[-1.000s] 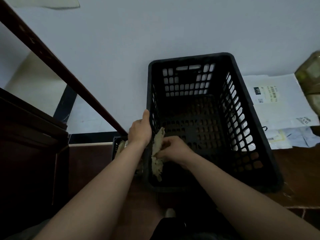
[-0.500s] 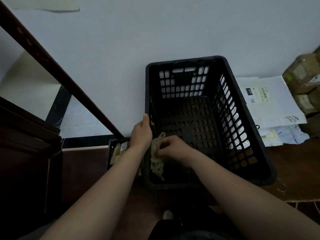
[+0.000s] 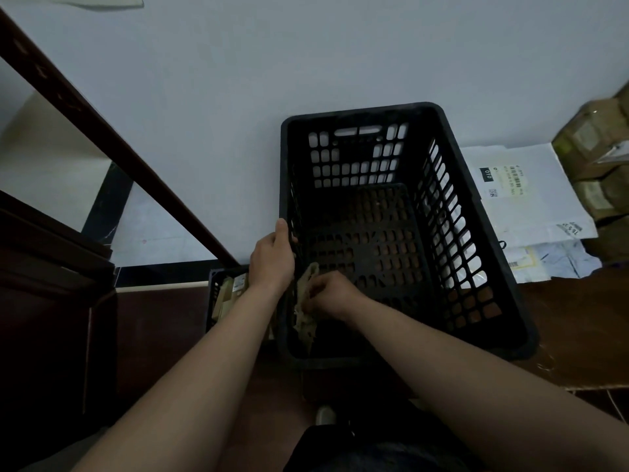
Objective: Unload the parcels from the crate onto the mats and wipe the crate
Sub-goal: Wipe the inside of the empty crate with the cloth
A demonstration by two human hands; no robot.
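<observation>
A black slotted plastic crate stands on the floor against the pale wall, with nothing but my hand and a cloth inside. My left hand grips the crate's left rim, thumb pointing up along the edge. My right hand is inside the crate at its near left corner and holds a crumpled beige cloth against the inner left wall. White and grey parcel bags lie flat on the floor right of the crate.
Brown cardboard boxes are stacked at the far right. A smaller black crate with cartons in it sits left of the big one, under my left forearm. A dark wooden rail slants across the left side, with dark furniture below it.
The view has shifted slightly, bringing more of the boxes at right into sight. My right hand has moved the cloth a little along the inner left wall. My left hand keeps its grip.
</observation>
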